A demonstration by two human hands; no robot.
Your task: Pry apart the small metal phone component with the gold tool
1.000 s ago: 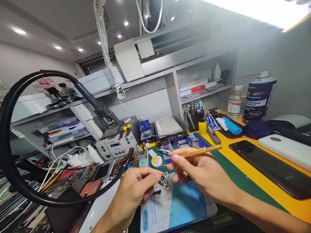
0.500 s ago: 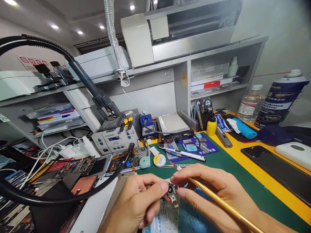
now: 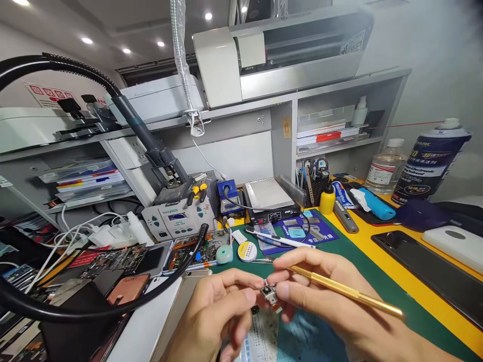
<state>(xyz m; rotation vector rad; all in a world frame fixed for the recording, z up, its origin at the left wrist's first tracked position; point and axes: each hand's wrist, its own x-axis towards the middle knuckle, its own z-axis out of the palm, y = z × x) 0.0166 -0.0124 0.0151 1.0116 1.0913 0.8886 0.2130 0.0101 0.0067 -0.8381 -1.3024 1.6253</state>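
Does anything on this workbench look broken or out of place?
Yes: opened phones with bare circuit boards lie heaped at the left among tangled white cables. The left hand and right hand pinch a small loose module, the right also holding a gold tool.

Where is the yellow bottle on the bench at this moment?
In the head view the yellow bottle stands right of centre, by the black tool holder, left of the grey pen-shaped tool.

Black hose (image 3: 113, 306) (looping) across left approach
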